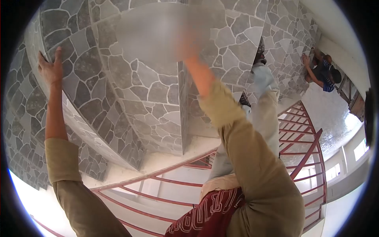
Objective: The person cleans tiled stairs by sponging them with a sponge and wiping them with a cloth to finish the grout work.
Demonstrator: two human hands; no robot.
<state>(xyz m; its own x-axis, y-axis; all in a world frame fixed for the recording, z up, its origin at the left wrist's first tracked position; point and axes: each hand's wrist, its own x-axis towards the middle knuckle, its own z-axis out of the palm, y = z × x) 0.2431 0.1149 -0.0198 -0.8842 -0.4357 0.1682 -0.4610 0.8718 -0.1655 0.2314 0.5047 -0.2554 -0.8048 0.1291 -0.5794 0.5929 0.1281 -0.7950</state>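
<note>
My left hand (51,70) rests at the pale edge of a stair step (81,87) covered in grey stone-pattern tile, thumb and fingers apart with nothing held. My right hand (187,43) reaches over another tiled step (156,85), smeared by motion. Right beside it, a blurred whitish-grey patch (152,31) hides part of the tile; I cannot tell whether the hand holds something there. Both my sleeves are khaki and rolled toward the elbow.
A red metal railing (169,200) curves along the stairs below me and continues at the right (296,142). At the far right another person (325,73) in dark clothes crouches with a hand on the tiles. My legs stand on the steps.
</note>
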